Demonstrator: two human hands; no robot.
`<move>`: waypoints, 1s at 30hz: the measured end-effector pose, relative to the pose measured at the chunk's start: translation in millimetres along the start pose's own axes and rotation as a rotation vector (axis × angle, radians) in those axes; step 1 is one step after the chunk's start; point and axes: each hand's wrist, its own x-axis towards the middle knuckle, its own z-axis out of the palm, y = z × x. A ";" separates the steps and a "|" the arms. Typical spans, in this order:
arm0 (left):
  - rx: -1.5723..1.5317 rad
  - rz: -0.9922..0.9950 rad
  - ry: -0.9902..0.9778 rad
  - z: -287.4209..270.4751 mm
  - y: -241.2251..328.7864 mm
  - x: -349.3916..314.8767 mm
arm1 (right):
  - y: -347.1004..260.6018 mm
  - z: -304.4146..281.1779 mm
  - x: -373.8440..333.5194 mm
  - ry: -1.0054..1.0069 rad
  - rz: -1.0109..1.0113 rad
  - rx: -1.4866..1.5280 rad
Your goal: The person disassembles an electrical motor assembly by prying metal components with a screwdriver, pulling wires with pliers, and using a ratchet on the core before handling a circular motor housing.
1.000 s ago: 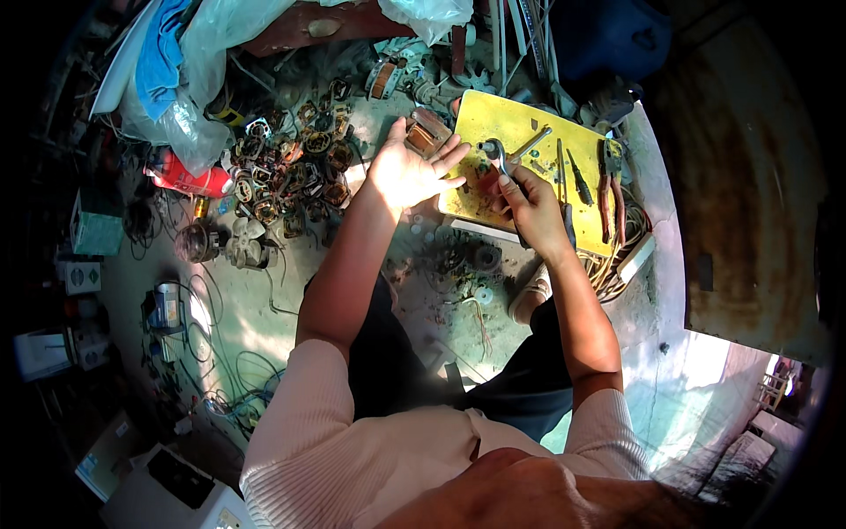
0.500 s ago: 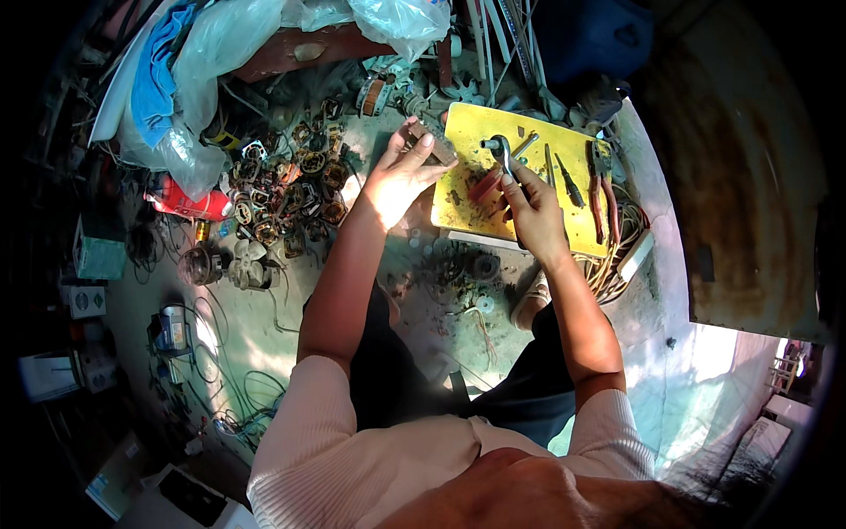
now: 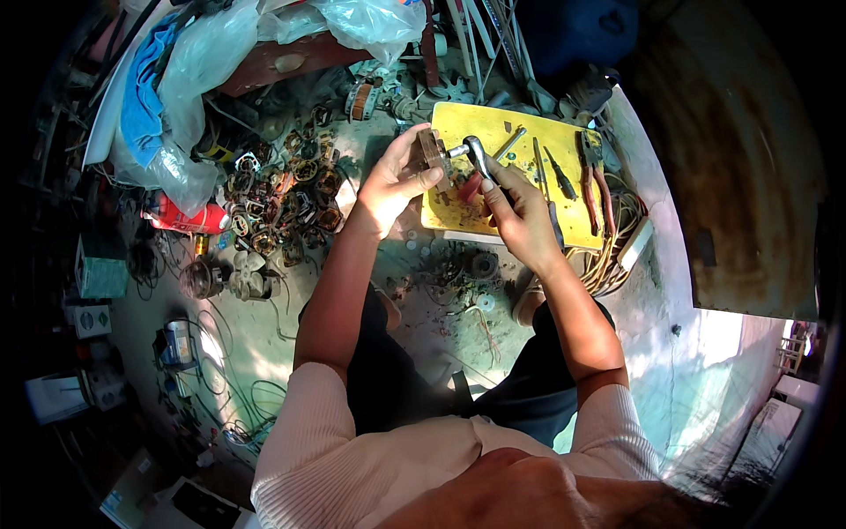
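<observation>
My left hand [image 3: 390,187] is closed around a brown, block-shaped metal part [image 3: 432,150], holding it up at the left edge of a yellow board [image 3: 438,212]. A ratchet wrench [image 3: 476,152] is gripped in my right hand [image 3: 526,220], over the board. Its socket end points left at the block's side and appears to meet it. Below the ratchet head, a reddish piece [image 3: 470,187] shows on the board, partly covered. Beside my right hand lie a metal rod-like tool [image 3: 511,143], a black-handled screwdriver [image 3: 560,175] and red-handled pliers [image 3: 604,201].
Left of my left arm, a heap of small motor parts [image 3: 286,189] covers the floor. A red bottle [image 3: 187,214] and plastic bags [image 3: 189,97] lie beyond it. Coiled cable [image 3: 608,273] sits at the board's right corner. Loose debris [image 3: 454,264] lies between my feet.
My right hand has brought the ratchet wrench left and turned its socket toward the block. My left hand has turned the block more upright. The view has shifted slightly.
</observation>
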 end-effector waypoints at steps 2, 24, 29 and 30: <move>0.025 0.035 0.003 1.5 -1.4 1.6 | 6.5 -0.5 0.2 0.003 -0.093 -0.095; 0.858 0.350 0.012 -2.1 5.5 -3.8 | 9.7 -28.9 4.2 -0.368 0.349 0.151; 1.023 0.438 -0.009 -1.4 7.0 -1.8 | 10.5 -30.5 5.2 -0.402 0.302 0.141; 1.095 0.480 -0.029 -4.4 5.1 -0.6 | 10.1 -29.3 4.8 -0.383 0.298 0.115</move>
